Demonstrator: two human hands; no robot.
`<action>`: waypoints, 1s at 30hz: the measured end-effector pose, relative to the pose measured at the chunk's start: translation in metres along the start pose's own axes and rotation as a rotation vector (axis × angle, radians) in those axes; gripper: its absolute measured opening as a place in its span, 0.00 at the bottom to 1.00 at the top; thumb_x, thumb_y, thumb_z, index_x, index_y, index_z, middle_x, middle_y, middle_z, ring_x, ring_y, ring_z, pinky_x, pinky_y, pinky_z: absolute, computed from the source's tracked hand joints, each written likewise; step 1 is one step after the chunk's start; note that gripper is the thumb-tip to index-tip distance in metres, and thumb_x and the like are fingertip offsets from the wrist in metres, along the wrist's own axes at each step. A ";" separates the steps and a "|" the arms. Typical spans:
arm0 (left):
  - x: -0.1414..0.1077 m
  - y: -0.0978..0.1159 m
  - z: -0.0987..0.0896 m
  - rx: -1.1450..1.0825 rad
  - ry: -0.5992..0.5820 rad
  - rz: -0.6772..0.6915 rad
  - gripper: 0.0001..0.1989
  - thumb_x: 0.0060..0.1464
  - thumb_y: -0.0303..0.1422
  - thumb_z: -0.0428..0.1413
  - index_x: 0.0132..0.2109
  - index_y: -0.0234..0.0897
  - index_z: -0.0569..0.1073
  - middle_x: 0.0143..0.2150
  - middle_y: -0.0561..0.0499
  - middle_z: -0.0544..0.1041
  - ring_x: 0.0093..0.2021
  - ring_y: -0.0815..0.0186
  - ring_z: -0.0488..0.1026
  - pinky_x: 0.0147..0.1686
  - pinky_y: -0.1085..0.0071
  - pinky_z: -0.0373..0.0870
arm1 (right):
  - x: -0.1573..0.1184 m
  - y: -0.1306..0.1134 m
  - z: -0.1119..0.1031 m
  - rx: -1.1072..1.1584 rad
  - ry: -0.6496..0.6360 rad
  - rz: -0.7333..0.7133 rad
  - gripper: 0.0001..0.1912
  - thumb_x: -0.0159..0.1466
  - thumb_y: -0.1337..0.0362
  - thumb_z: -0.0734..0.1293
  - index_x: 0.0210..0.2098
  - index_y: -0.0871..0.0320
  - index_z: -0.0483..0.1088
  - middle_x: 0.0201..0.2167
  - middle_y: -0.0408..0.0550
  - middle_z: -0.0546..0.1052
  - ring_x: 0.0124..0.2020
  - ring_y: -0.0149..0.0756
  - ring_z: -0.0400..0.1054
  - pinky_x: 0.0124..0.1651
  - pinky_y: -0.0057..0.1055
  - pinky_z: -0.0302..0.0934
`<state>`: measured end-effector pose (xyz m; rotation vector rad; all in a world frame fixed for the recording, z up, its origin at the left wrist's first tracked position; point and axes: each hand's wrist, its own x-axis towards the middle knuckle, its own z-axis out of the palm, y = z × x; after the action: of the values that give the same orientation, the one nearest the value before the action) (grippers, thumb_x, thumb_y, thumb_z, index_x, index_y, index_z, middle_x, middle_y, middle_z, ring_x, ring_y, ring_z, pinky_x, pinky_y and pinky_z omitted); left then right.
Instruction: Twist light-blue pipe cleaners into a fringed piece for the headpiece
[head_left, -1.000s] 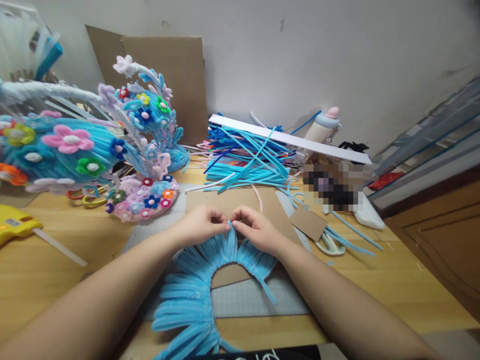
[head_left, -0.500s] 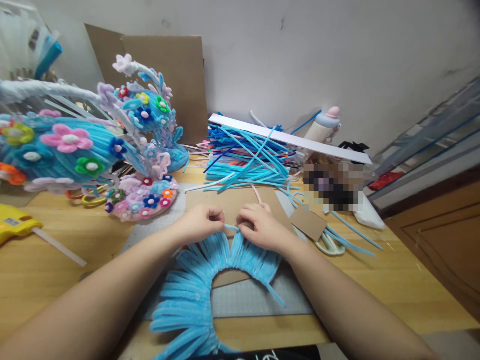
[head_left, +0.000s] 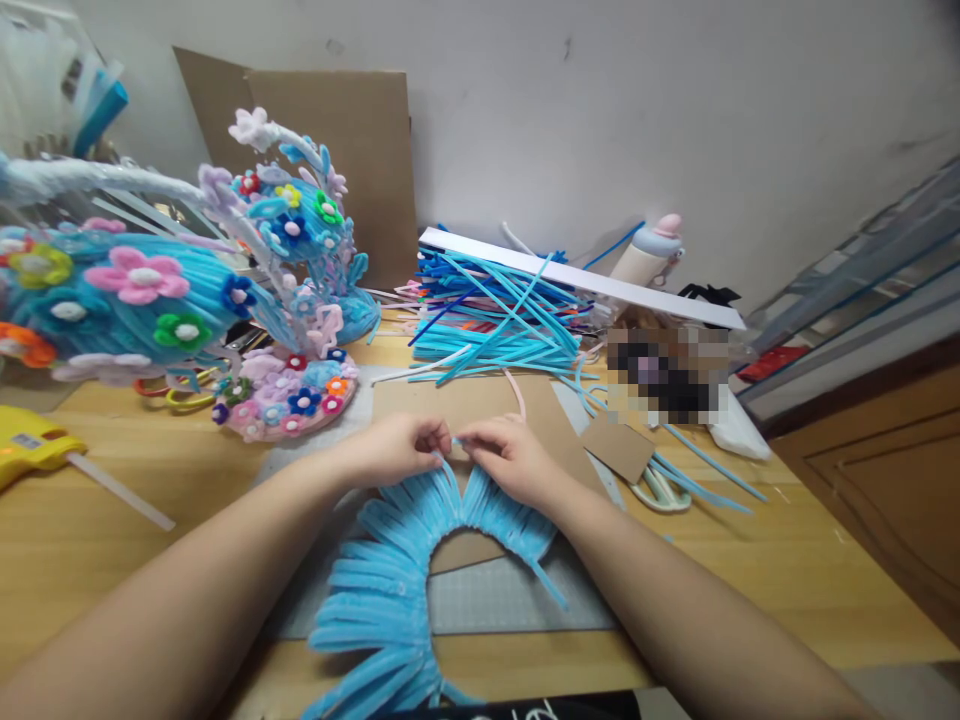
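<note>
A curved fringe of light blue pipe cleaners (head_left: 382,590), bent into loops along one strand, lies over a cardboard sheet (head_left: 559,410) and a grey cutting mat (head_left: 517,600). At its far edge my left hand (head_left: 409,448) pinches a light blue pipe cleaner (head_left: 448,480) between thumb and fingers. Close beside it, my right hand (head_left: 510,455) is closed, thumb and forefinger meeting at a small light blue tip. Both hands hover over the upper loops, and the right one partly covers the fringe's right end.
Flower-covered pipe-cleaner lanterns (head_left: 142,300) stand at the left, near a yellow glue gun (head_left: 34,445). Behind my hands lies a pile of blue pipe cleaners (head_left: 495,320) under a white strip (head_left: 585,278). A bottle (head_left: 649,250) and a small cardboard piece (head_left: 619,447) are at the right.
The right hand has shifted left, closer to the left hand. The short straight strand stretched between the hands now bends down by the left fingers. The fringe has moved slightly.
</note>
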<state>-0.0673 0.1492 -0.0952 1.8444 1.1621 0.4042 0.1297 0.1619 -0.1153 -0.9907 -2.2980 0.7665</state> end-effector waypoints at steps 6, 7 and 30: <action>0.004 0.003 0.000 -0.181 0.029 -0.024 0.07 0.43 0.30 0.54 0.32 0.34 0.66 0.27 0.53 0.72 0.29 0.69 0.68 0.30 0.74 0.63 | 0.000 -0.005 -0.001 -0.166 -0.070 -0.107 0.06 0.57 0.70 0.64 0.31 0.55 0.72 0.29 0.44 0.73 0.37 0.34 0.63 0.43 0.36 0.46; 0.004 0.003 0.001 -0.198 0.033 -0.023 0.07 0.43 0.31 0.54 0.32 0.34 0.66 0.27 0.53 0.72 0.29 0.69 0.69 0.30 0.74 0.63 | 0.001 -0.005 -0.001 -0.134 -0.066 -0.096 0.05 0.57 0.70 0.65 0.31 0.55 0.72 0.29 0.44 0.73 0.36 0.34 0.63 0.43 0.35 0.46; 0.011 -0.001 0.017 -0.402 0.172 -0.020 0.09 0.41 0.28 0.55 0.33 0.34 0.64 0.24 0.54 0.73 0.26 0.69 0.70 0.28 0.74 0.63 | 0.004 -0.007 -0.003 0.470 -0.133 0.151 0.05 0.57 0.66 0.63 0.33 0.61 0.67 0.29 0.44 0.70 0.32 0.31 0.63 0.38 0.29 0.57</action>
<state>-0.0504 0.1500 -0.1072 1.4694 1.1169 0.7402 0.1258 0.1612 -0.1076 -0.9160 -2.0177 1.3938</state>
